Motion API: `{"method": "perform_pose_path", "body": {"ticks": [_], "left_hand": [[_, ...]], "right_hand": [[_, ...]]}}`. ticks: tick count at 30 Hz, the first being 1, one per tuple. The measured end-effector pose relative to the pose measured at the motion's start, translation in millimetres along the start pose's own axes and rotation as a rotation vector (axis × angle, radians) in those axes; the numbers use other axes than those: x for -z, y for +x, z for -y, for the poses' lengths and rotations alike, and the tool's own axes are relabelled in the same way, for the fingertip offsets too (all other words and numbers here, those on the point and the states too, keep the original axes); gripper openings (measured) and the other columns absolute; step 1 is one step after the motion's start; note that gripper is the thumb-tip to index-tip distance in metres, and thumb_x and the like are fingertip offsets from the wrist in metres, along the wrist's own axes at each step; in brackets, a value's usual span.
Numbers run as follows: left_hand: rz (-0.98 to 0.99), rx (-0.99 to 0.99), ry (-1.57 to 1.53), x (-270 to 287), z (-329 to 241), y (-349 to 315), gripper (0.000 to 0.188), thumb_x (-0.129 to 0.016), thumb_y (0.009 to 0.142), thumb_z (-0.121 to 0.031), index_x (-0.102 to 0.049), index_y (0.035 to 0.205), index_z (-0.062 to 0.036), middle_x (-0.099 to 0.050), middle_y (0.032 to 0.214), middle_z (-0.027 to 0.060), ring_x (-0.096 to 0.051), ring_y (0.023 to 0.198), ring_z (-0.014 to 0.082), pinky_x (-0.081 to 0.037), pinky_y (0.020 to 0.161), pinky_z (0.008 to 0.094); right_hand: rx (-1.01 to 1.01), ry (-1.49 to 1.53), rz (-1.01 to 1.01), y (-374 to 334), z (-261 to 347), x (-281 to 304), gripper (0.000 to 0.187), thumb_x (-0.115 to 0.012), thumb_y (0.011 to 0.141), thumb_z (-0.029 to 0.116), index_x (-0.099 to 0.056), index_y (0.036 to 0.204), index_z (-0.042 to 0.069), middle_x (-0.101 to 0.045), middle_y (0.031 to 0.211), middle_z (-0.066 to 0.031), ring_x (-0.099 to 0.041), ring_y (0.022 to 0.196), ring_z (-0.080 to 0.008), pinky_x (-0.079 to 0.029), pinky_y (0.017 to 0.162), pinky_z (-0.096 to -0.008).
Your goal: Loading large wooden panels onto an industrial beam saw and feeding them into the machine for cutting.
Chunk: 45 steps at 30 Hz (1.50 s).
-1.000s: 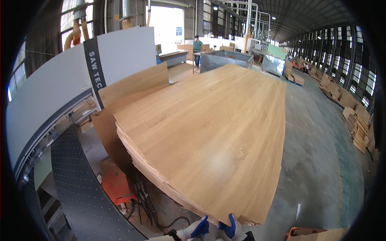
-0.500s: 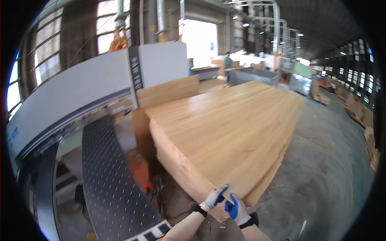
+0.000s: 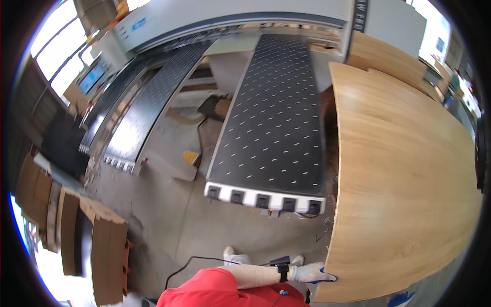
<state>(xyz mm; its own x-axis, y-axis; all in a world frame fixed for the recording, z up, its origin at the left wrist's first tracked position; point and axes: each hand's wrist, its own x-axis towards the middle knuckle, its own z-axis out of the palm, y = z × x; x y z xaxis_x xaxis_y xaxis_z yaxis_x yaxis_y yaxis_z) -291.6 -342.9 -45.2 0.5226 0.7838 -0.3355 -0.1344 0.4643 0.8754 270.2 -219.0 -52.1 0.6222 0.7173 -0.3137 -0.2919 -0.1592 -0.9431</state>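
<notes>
A large wood-grain board [image 3: 409, 179] fills the right side of the view, its long left edge beside the black machine table. My left hand [image 3: 309, 273], in a white glove with blue palm, grips this edge near the board's near left corner. Its blue fingertips show at the edge; the rest of the grip is hidden. At the bottom border, just by the near edge of the board, a small part of my right hand [image 3: 400, 299] in its blue glove is visible. Its fingers are mostly cut off. What lies under the board is hidden.
A black slotted machine table [image 3: 271, 117] with a white end stands ahead, beneath a long white machine beam [image 3: 225, 13]. Two narrower black tables [image 3: 153, 102] lie farther left. Stacked brown panels [image 3: 107, 261] stand at lower left. A black cable [image 3: 176, 266] runs near my feet.
My view has swung left toward the machine. The hands have moved apart, the left staying at the board's edge. The board now covers the stack's side that showed earlier.
</notes>
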Motion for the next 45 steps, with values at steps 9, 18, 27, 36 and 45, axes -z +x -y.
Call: {"method": "perform_pose_path", "body": {"ticks": [9, 18, 27, 36, 45], "left_hand": [[-0.348, -0.183, -0.212, 184, 70, -352, 0.046, -0.073, 0.093, -0.038, -0.07, 0.122, -0.0021, -0.069, 0.099, -0.0046, -0.059, 0.083, 0.0036, -0.049, 0.068, 0.0219], [-0.847, 0.035, -0.327, 371, 48, -691, 0.028, -0.074, 0.089, -0.021, -0.07, 0.109, -0.0018, -0.073, 0.098, 0.0057, -0.07, 0.087, 0.0143, -0.056, 0.079, 0.0289], [-1.564, 0.288, 0.715, 655, 108, -961, 0.039, -0.059, 0.1, -0.032, -0.064, 0.122, -0.0006, -0.068, 0.114, 0.0097, -0.064, 0.103, 0.0214, -0.051, 0.09, 0.0353], [-1.681, 0.14, 1.115, 570, 162, -733, 0.053, -0.06, 0.096, -0.055, -0.068, 0.112, -0.004, -0.069, 0.104, 0.0162, -0.066, 0.09, 0.0325, -0.057, 0.076, 0.0461], [-1.456, 0.558, 1.466, 403, 189, -632, 0.024, -0.049, 0.101, -0.025, -0.067, 0.111, -0.0124, -0.064, 0.109, 0.0165, -0.06, 0.105, 0.0286, -0.051, 0.088, 0.0469]], "right_hand": [[-0.092, 0.446, 0.094, -152, -53, -58, 0.048, -0.059, 0.097, 0.034, -0.053, 0.135, 0.004, -0.061, 0.13, -0.0141, -0.059, 0.115, -0.0236, -0.052, 0.089, -0.0407], [-0.159, 0.123, 0.475, -551, -168, -92, 0.062, -0.043, 0.103, 0.053, -0.047, 0.146, 0.008, -0.051, 0.148, -0.0115, -0.051, 0.134, -0.0303, -0.045, 0.109, -0.0477], [-0.577, -0.657, 1.597, -835, -232, -240, 0.036, -0.059, 0.103, 0.029, -0.057, 0.126, 0.0, -0.068, 0.116, -0.011, -0.066, 0.099, -0.0195, -0.053, 0.088, -0.0305], [0.143, -0.393, 0.574, -670, -105, -95, 0.031, -0.057, 0.104, 0.018, -0.059, 0.128, -0.001, -0.067, 0.116, -0.0072, -0.063, 0.106, -0.0146, -0.051, 0.094, -0.0304], [0.442, -0.596, -0.206, -380, 16, 248, 0.023, -0.063, 0.1, 0.018, -0.065, 0.115, 0.0, -0.069, 0.1, -0.0048, -0.064, 0.092, -0.0125, -0.053, 0.081, -0.0273]]}}
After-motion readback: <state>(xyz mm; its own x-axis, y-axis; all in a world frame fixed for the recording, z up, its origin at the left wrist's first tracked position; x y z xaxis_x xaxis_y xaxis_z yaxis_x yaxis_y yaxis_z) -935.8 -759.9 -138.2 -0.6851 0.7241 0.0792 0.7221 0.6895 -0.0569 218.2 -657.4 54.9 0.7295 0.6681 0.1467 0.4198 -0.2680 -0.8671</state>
